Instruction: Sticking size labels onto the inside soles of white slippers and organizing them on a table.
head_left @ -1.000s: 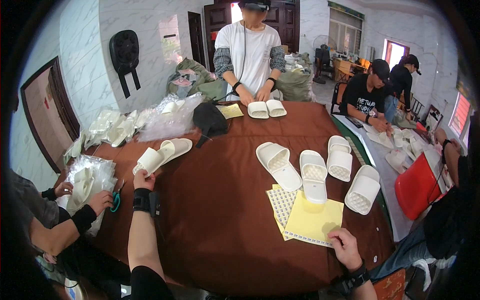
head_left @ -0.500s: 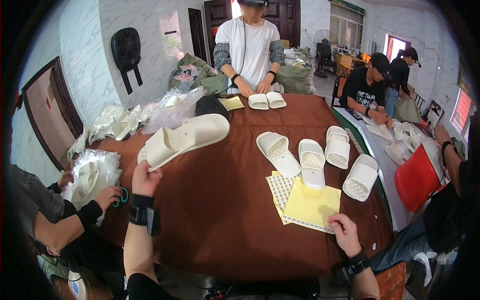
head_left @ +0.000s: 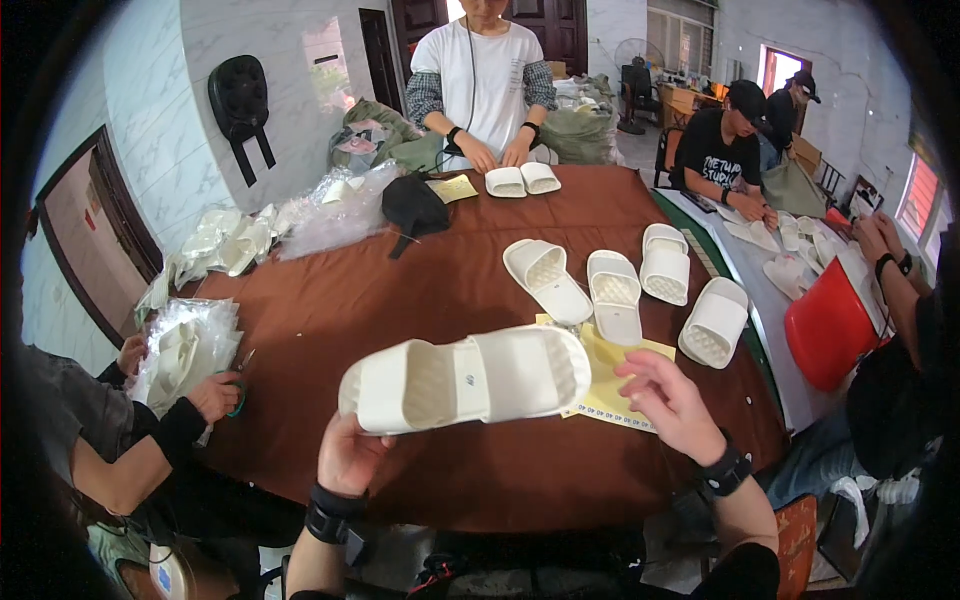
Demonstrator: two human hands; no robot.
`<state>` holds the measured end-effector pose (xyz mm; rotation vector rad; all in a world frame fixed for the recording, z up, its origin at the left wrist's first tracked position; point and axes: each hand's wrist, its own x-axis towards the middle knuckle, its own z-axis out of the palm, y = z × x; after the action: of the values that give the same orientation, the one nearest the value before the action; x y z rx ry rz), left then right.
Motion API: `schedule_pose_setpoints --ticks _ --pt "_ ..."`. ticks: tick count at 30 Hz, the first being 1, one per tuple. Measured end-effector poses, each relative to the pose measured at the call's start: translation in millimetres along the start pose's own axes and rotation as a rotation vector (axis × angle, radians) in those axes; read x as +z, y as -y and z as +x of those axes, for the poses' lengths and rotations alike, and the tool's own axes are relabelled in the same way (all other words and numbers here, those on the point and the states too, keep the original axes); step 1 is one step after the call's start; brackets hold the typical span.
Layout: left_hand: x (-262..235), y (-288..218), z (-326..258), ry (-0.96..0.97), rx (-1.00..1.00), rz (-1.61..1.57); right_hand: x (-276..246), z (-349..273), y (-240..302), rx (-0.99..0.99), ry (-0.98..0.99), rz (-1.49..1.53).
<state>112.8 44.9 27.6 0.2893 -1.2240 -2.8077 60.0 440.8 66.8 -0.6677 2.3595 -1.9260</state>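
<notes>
My left hand (head_left: 352,452) grips one end of a pair of cream-white slippers (head_left: 530,375), held above the brown-covered table. The two slippers seem to overlap end to end, and a small dark mark shows between their straps. My right hand (head_left: 672,400) is raised at the right of the slippers, fingers bent but apart. I cannot make out whether anything tiny sticks to its fingertips. Beneath that hand lies a yellow sticker sheet (head_left: 612,388) with a row of small labels along its near edge, partly hidden by the slippers. Several more slippers (head_left: 665,268) lie just beyond it.
Across the table (head_left: 300,400) a person stands over a slipper pair (head_left: 522,180). A black cap (head_left: 415,208) and bagged slippers (head_left: 235,240) lie at the left. There a neighbour's hand holds scissors (head_left: 238,395) near a clear bag (head_left: 185,350). A red chair back (head_left: 830,320) stands right.
My left hand has brought the slippers rightward and nearer, turning them more level. My right hand has lifted from the sticker sheet's edge and its fingers have spread.
</notes>
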Motion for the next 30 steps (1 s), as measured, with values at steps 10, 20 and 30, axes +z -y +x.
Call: schedule_pose_setpoints --ticks 10,20,30 --pt "-9.3 17.2 -26.7 0.033 -0.054 -0.025 48.9 52.2 1.7 0.040 0.246 0.135" --pt "-39.4 8.7 -25.4 -0.034 -0.101 0.038 58.1 67.8 -8.8 0.067 0.266 0.342" --pt "-35.3 -0.4 -19.6 -0.198 0.102 -0.078 48.9 74.8 -23.8 0.099 0.048 0.576"
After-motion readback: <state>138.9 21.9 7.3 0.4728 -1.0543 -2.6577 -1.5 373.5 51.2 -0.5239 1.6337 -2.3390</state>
